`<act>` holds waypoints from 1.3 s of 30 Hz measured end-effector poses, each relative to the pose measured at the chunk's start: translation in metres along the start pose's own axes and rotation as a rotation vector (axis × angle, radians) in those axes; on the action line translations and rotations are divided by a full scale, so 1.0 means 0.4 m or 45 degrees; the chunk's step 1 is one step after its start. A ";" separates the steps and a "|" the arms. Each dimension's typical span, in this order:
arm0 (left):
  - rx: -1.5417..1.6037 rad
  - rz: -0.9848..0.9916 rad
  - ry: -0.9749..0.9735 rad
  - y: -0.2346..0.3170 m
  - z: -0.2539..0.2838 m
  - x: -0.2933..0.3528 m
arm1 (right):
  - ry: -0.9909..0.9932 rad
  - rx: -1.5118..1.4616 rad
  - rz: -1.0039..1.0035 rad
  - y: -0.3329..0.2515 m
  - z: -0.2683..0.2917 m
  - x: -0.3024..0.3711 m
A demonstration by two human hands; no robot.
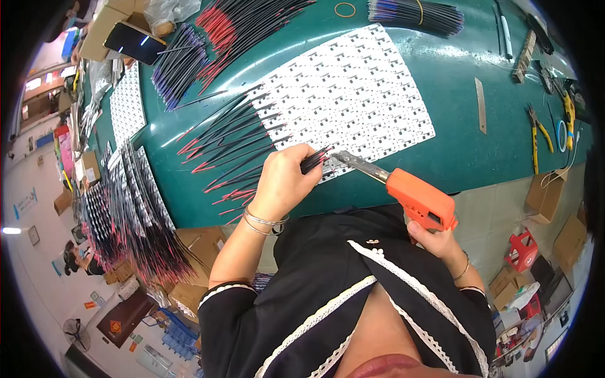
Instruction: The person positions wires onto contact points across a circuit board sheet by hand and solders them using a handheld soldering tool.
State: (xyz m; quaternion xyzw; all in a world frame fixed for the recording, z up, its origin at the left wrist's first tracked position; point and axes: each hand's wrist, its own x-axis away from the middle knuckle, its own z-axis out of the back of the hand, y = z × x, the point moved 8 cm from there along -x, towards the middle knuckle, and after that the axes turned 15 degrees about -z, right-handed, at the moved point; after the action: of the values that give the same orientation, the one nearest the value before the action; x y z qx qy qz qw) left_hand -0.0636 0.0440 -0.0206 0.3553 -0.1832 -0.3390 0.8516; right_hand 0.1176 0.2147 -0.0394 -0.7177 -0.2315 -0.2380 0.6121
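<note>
A large white circuit board panel (359,88) with rows of small black parts lies on the green table in front of me. My left hand (287,176) is closed around a small bundle of black wires (313,160) with red ends, at the panel's near edge. My right hand (433,238) grips an orange soldering gun (421,196) by its handle. Its metal tip points left and is right beside the held wire ends; whether it touches them is too small to tell. Black wires with red ends (224,142) fan out along the panel's left edge.
Loose red-ended wires (242,28) and blue-ended wires (179,66) lie at the back left near a phone (133,43). Wired panels (135,195) hang over the left edge. A banded bundle (435,17), a metal strip (481,106) and yellow-handled pliers (535,148) lie rightward.
</note>
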 end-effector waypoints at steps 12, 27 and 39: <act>-0.018 -0.136 -0.074 0.014 -0.005 -0.017 | 0.029 -0.149 -0.092 0.001 0.003 0.011; -0.039 -0.159 -0.030 0.013 -0.009 -0.006 | 0.068 -0.217 0.003 0.018 0.021 0.011; -0.042 -0.205 0.147 0.016 0.053 0.009 | 0.032 -0.184 0.098 -0.005 0.014 0.003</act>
State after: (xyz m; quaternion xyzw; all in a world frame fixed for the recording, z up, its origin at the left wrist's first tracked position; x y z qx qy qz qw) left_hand -0.0698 0.0345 -0.0011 0.3739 -0.0990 -0.3883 0.8365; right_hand 0.1175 0.2204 -0.0379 -0.7652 -0.1783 -0.2393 0.5704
